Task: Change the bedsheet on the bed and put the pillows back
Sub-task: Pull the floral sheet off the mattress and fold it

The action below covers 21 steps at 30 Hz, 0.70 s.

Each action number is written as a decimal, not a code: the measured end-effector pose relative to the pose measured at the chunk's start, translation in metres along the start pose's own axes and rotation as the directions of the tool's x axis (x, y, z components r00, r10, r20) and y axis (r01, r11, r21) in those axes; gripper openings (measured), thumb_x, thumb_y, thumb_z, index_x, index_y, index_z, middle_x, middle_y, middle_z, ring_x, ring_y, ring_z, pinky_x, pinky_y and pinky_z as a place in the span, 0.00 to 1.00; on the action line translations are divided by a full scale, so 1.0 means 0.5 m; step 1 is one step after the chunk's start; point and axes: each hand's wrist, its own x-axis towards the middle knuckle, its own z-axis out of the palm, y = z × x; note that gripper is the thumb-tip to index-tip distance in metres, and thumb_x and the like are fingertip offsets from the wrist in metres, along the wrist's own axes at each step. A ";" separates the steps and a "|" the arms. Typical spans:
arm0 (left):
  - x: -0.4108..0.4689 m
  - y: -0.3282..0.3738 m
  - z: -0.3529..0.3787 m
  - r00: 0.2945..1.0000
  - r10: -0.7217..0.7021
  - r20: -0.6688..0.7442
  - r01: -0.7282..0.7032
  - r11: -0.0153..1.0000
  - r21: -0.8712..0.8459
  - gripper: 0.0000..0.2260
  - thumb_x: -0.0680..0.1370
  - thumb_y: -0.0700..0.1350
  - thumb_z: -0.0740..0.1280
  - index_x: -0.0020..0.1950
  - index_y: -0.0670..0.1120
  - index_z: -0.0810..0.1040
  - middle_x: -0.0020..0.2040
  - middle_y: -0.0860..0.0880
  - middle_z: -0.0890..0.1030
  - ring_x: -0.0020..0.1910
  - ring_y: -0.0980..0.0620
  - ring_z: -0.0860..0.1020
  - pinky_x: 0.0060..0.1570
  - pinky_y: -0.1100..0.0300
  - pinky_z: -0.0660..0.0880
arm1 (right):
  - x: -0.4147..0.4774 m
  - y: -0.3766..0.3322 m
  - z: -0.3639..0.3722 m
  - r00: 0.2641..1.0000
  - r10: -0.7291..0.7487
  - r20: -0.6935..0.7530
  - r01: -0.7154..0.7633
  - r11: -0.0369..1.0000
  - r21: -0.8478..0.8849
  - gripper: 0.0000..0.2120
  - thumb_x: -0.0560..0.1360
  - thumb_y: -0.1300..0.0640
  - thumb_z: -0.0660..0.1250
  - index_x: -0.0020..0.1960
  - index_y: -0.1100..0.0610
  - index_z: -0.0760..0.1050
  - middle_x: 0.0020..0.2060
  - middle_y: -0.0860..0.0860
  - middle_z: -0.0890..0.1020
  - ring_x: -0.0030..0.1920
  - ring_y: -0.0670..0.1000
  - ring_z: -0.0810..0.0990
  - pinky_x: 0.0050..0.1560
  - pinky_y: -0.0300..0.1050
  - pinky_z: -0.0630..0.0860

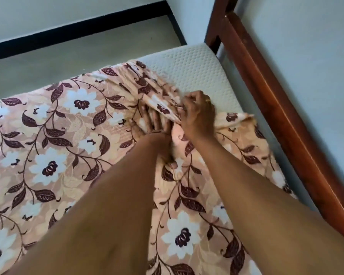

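A peach floral bedsheet (54, 147) with white flowers and dark leaves covers most of the white textured mattress (199, 76). The mattress's far right corner is bare. My right hand (197, 114) pinches a bunched fold of the sheet near that corner and lifts it slightly. My left hand (157, 126) lies flat on the sheet just left of the fold, fingers spread and pressing down. No pillows are in view.
A dark wooden bed frame (266, 92) runs along the right side against a pale wall. Beyond the far edge of the bed lies a grey-green floor (77, 48) with a black skirting strip along the wall.
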 end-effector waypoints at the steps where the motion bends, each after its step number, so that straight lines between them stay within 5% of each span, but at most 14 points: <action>1: -0.013 -0.003 0.009 0.997 -0.017 -0.071 0.019 0.999 0.028 0.64 0.62 0.68 0.78 0.82 0.41 0.47 0.81 0.36 0.56 0.80 0.36 0.55 0.79 0.39 0.50 | -0.019 -0.011 -0.008 1.000 -0.006 -0.013 0.005 1.000 -0.003 0.09 0.69 0.63 0.72 0.48 0.53 0.81 0.53 0.54 0.79 0.52 0.58 0.79 0.49 0.53 0.76; 3: -0.073 -0.011 0.043 0.963 -0.051 -0.264 0.067 0.996 0.053 0.57 0.68 0.73 0.69 0.82 0.48 0.41 0.81 0.38 0.41 0.79 0.34 0.35 0.71 0.27 0.34 | -0.081 -0.042 -0.027 0.998 -0.027 0.056 0.026 1.000 0.014 0.12 0.67 0.67 0.70 0.49 0.56 0.81 0.49 0.56 0.79 0.49 0.59 0.79 0.47 0.52 0.75; 6: -0.188 -0.012 0.142 0.901 0.041 -0.432 0.004 0.995 0.102 0.31 0.82 0.63 0.53 0.82 0.50 0.54 0.83 0.40 0.43 0.80 0.36 0.37 0.76 0.32 0.41 | -0.215 -0.100 -0.053 0.974 -0.069 0.216 0.077 0.997 -0.029 0.16 0.68 0.67 0.71 0.55 0.57 0.80 0.47 0.56 0.79 0.46 0.59 0.78 0.45 0.51 0.74; 9: -0.299 -0.008 0.227 0.941 0.083 -0.328 -0.043 0.991 0.129 0.27 0.82 0.57 0.57 0.81 0.50 0.59 0.83 0.42 0.50 0.82 0.38 0.43 0.79 0.37 0.47 | -0.347 -0.143 -0.082 0.960 -0.021 0.280 0.013 0.999 0.030 0.17 0.70 0.68 0.69 0.56 0.55 0.80 0.49 0.56 0.80 0.45 0.61 0.80 0.43 0.51 0.74; 11: -0.370 -0.008 0.253 0.954 0.101 -0.282 -0.069 0.990 0.124 0.28 0.81 0.56 0.61 0.79 0.48 0.62 0.82 0.42 0.55 0.82 0.39 0.48 0.78 0.41 0.55 | -0.423 -0.172 -0.111 0.942 0.041 0.332 -0.051 0.998 0.021 0.20 0.73 0.64 0.67 0.63 0.51 0.79 0.61 0.54 0.79 0.59 0.60 0.80 0.59 0.53 0.75; 13: -0.441 0.007 0.259 0.958 0.175 -0.227 -0.131 0.971 0.198 0.28 0.80 0.54 0.64 0.78 0.47 0.64 0.80 0.41 0.60 0.79 0.40 0.58 0.74 0.42 0.64 | -0.502 -0.190 -0.155 0.941 0.074 0.330 -0.079 0.997 0.004 0.25 0.77 0.61 0.66 0.73 0.49 0.73 0.73 0.54 0.73 0.73 0.57 0.71 0.77 0.56 0.63; 17: -0.532 0.088 0.249 0.952 0.285 -0.111 -0.246 0.928 0.280 0.15 0.80 0.49 0.64 0.65 0.47 0.76 0.65 0.43 0.77 0.65 0.43 0.76 0.63 0.48 0.75 | -0.677 -0.156 -0.258 0.960 0.213 0.182 -0.209 0.977 -0.039 0.27 0.75 0.56 0.67 0.73 0.59 0.73 0.72 0.61 0.74 0.73 0.61 0.72 0.75 0.60 0.65; 21: -0.556 0.226 0.260 0.904 0.422 -0.067 -0.369 0.850 0.377 0.23 0.79 0.56 0.59 0.72 0.48 0.72 0.67 0.44 0.76 0.68 0.42 0.73 0.63 0.50 0.73 | -0.841 -0.073 -0.353 0.800 0.547 0.247 -0.544 0.835 -0.088 0.29 0.78 0.56 0.63 0.79 0.57 0.64 0.78 0.58 0.65 0.78 0.58 0.63 0.78 0.55 0.61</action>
